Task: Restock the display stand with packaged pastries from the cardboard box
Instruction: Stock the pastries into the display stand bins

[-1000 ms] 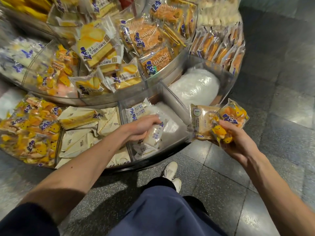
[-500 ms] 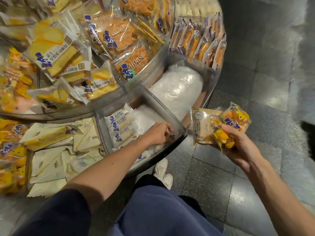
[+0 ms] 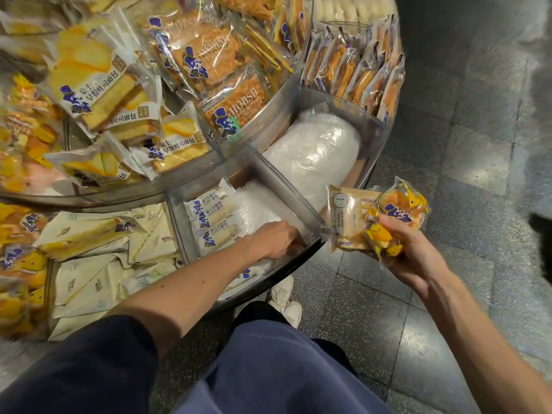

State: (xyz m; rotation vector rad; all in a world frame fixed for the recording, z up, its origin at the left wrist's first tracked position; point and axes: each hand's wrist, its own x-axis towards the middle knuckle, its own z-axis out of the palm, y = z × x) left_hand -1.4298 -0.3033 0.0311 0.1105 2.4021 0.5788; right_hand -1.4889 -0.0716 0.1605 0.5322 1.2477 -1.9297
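Observation:
The round tiered display stand (image 3: 294,265) has clear dividers. My left hand (image 3: 276,242) reaches into its lower front compartment, beside white packets with blue print (image 3: 213,216). The fingers curl down into the compartment's front right corner, and the clear wall hides their tips. My right hand (image 3: 409,255) is held out past the stand's edge, over the floor. It grips two packaged pastries: a tan packet (image 3: 348,218) and an orange-yellow packet (image 3: 400,209). No cardboard box is in view.
Cream packets (image 3: 98,258) fill the compartment to the left. A bulky white plastic bag (image 3: 319,150) lies in the one to the right. The upper tier holds yellow cake packets (image 3: 98,88) and brown packets (image 3: 236,103). My legs and white shoe (image 3: 283,297) stand on dark tiles.
My left hand carried a white packet rightwards into the compartment's front right corner and stays there. My right hand keeps both packets, hardly moving. The view has shifted right.

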